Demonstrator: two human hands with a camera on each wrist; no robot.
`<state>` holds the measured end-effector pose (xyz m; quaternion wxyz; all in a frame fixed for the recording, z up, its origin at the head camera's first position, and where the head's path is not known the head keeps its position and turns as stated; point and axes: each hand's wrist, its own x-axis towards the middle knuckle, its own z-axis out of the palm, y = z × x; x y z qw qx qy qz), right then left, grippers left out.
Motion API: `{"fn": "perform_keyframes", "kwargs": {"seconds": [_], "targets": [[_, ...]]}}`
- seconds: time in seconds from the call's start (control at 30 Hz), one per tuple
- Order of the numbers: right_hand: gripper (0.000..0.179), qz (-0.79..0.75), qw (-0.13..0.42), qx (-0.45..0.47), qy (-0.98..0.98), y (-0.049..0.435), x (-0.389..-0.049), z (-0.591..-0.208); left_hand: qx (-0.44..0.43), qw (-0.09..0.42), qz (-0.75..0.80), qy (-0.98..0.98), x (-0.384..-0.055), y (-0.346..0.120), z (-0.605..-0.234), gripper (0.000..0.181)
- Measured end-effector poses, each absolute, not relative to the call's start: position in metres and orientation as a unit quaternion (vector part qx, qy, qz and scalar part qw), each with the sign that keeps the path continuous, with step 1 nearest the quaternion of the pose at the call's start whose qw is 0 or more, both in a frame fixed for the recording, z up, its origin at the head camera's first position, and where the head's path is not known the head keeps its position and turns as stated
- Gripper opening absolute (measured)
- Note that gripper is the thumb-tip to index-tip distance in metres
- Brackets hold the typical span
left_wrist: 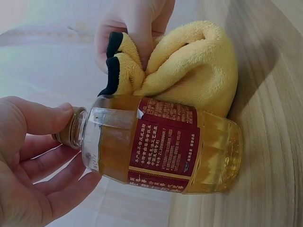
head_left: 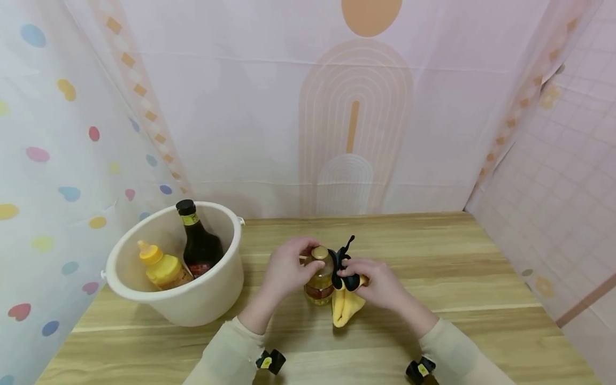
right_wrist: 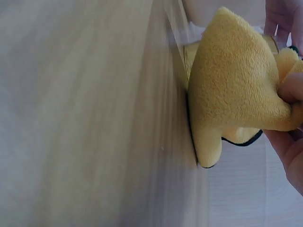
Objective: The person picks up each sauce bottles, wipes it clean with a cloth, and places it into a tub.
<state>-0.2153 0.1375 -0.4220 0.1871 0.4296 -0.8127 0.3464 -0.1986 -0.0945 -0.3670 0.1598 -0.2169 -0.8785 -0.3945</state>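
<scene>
A small bottle of golden oil with a dark red label and a gold cap stands upright on the wooden table. My left hand holds it at the top, thumb against the cap and fingers around the neck's other side. In my right hand is a yellow fluffy cloth with black edging, gripped in a bunch. The cloth hangs just right of the bottle, close against its side in the left wrist view. Seen from the right wrist, the cloth covers most of the bottle.
To the left stands a white bucket holding a dark sauce bottle with a black cap and a yellow squeeze bottle. The wooden table extends to the right of my hands. Patterned curtains hang behind and at both sides.
</scene>
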Motion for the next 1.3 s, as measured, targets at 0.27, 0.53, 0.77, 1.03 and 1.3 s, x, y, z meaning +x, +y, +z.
{"fn": "perform_keyframes", "kwargs": {"seconds": [0.27,0.53,0.77,1.03,1.3], "targets": [[0.036,0.325,0.139,0.439,-0.826,0.14,-0.217,-0.421,-0.224,0.17,-0.38,-0.881,-0.198,-0.096,-0.367,0.03],[0.041,0.255,0.036,0.411,-0.874,0.139,-0.212,-0.424,-0.21,0.154,-0.384,-0.886,-0.198,-0.095,-0.366,0.029],[0.04,0.361,0.093,0.35,-0.859,0.143,-0.212,-0.419,-0.212,0.152,-0.388,-0.884,-0.2,-0.095,-0.366,0.03],[0.04,0.396,0.241,0.392,-0.795,0.128,-0.21,-0.397,-0.219,0.157,-0.385,-0.883,-0.202,-0.096,-0.366,0.029],[0.037,0.342,0.232,0.414,-0.811,0.121,-0.208,-0.399,-0.204,0.152,-0.387,-0.886,-0.201,-0.095,-0.366,0.029]]}}
